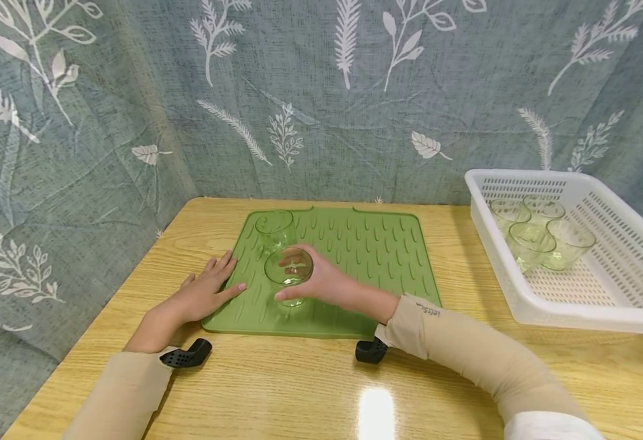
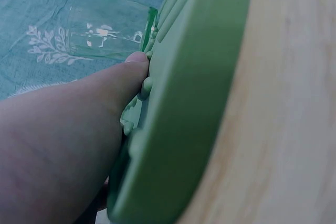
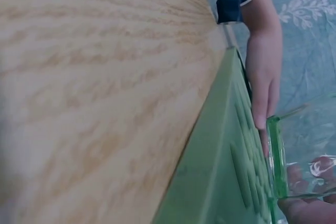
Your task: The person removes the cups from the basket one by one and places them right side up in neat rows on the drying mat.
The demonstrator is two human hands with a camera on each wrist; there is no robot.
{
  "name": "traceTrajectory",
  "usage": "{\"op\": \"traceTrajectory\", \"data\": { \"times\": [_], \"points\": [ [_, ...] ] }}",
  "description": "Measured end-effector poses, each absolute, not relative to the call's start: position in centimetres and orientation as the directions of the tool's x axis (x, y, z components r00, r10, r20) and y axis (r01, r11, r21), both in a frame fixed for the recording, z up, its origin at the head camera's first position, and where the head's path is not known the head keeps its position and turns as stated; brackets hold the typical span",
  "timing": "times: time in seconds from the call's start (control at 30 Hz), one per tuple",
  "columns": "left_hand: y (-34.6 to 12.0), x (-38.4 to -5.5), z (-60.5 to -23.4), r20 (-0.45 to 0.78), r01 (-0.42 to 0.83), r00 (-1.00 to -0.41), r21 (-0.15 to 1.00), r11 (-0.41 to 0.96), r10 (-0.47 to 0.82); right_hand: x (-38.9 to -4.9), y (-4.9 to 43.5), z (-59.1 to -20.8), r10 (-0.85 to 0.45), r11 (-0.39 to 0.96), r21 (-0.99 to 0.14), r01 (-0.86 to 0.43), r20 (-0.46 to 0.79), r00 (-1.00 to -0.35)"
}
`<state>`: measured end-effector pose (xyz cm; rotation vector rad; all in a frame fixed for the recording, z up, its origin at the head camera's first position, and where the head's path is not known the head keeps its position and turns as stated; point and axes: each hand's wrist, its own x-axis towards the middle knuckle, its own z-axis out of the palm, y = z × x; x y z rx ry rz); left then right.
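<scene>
My right hand (image 1: 324,280) grips a clear, green-tinted drinking glass (image 1: 287,278) from its right side, thumb in front and fingers behind. The glass stands upright on the left part of a green ridged drying mat (image 1: 354,244). Its thick base (image 3: 276,156) sits right at the mat's surface in the right wrist view. Just behind it, a second matching glass (image 1: 275,229) stands near the mat's back left corner. My left hand (image 1: 207,294) lies with spread fingers over the mat's left edge, its thumb (image 2: 137,59) resting on the ridges.
To the right, a white perforated plastic basket (image 1: 525,315) holds several similar glasses (image 1: 532,241). Wooden tabletop (image 1: 277,391) surrounds the mat. A blue-grey curtain with white leaf prints (image 1: 321,140) hangs behind the table and along its left side.
</scene>
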<state>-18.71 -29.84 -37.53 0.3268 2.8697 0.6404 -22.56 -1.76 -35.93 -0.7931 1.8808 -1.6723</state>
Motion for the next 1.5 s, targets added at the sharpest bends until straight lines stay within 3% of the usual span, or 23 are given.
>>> {"op": "traceTrajectory", "data": {
  "times": [0.3, 0.77, 1.5],
  "points": [
    [-30.0, -18.8, -37.3, -0.132, 0.179, -0.956, 0.438, 0.881, 0.260, -22.1, -3.4, -36.2, -0.723, 0.090, -0.991, -0.094, 0.000, -0.691],
    [-30.2, -18.5, -37.3, -0.132, 0.177, -0.957, 0.438, 0.881, 0.258, -22.0, -5.1, -36.9, -0.676, 0.086, -0.993, -0.079, 0.000, -0.737],
    [-30.1, -18.9, -37.8, -0.132, 0.174, -0.959, 0.425, 0.888, 0.251, -22.5, -4.4, -36.6, -0.729, 0.174, -0.973, -0.151, -0.024, -0.684]
  ]
}}
